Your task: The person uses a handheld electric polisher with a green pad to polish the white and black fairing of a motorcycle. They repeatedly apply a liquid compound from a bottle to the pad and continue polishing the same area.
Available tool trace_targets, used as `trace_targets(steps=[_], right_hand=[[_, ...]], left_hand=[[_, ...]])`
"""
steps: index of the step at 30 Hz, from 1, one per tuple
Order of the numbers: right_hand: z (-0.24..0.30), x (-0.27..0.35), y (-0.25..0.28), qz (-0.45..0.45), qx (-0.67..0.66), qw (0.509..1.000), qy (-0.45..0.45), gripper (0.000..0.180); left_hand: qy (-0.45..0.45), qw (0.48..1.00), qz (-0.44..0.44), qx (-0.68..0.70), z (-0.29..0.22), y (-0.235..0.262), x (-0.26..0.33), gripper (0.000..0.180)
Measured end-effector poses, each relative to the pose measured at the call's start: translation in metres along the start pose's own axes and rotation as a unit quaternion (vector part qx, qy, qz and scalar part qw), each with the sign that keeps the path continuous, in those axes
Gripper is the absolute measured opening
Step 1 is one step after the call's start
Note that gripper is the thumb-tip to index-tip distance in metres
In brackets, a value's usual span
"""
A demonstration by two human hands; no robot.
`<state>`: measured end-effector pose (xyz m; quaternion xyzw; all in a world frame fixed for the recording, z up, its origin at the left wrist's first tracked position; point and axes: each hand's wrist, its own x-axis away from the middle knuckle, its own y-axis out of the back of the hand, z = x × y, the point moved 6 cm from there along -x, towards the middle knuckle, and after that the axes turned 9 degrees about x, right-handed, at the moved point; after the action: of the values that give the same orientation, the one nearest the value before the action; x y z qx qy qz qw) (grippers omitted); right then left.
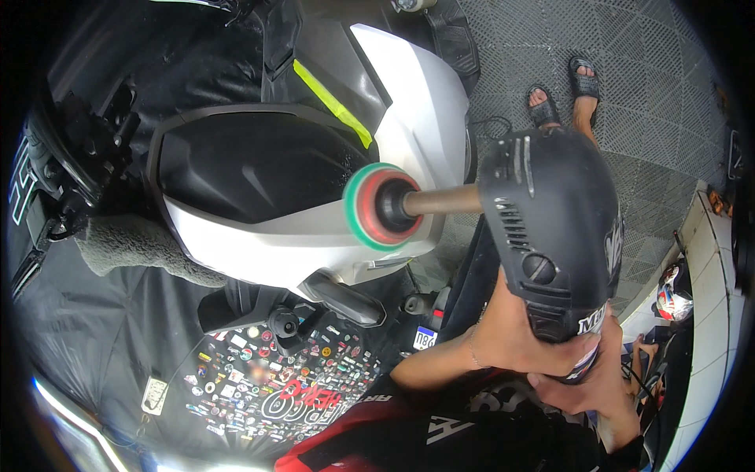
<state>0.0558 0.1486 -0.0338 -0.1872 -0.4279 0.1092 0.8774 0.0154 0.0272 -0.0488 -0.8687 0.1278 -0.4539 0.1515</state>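
A black power polisher [550,208] is held in both my hands, its metal shaft pointing left. My left hand [527,334] is wrapped round the narrower grip end below the housing. Just beside it, my right hand [586,385] is closed round the same grip, lower down. At the shaft's end is a round polishing pad [354,206] with a green rim and red backing. It is over the tapered end of a white and black motorcycle body panel [259,244]; I cannot tell whether it touches. Yellow-green masking tape [334,105] runs along the panel's black part.
A grey towel [145,252] is tucked by the panel's left end. Black sheeting [102,315] spreads around it, with a sticker-covered area [291,377] below. Two feet in black sandals [583,90] stand on grey patterned flooring [653,86]. White tiling [708,275] edges the right.
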Motion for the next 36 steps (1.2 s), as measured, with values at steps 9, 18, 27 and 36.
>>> trace_targets(steps=[9,18,27,36], right_hand=[[0.024,-0.007,-0.007,0.02,0.138,0.99,0.009,0.069],[-0.026,0.03,0.016,-0.009,0.012,0.993,-0.114,0.11],[-0.041,0.028,0.077,0.024,0.097,0.984,-0.15,0.106],[-0.051,0.004,0.11,0.025,0.127,0.98,-0.149,0.114]], left_hand=[[-0.116,0.989,0.069,-0.065,-0.02,0.005,0.013,0.077],[-0.012,0.999,-0.019,0.031,0.014,-0.011,0.004,0.072],[0.022,0.986,-0.059,0.155,0.044,-0.034,-0.019,0.068],[-0.074,0.989,-0.084,0.1,0.037,-0.028,-0.045,0.054]])
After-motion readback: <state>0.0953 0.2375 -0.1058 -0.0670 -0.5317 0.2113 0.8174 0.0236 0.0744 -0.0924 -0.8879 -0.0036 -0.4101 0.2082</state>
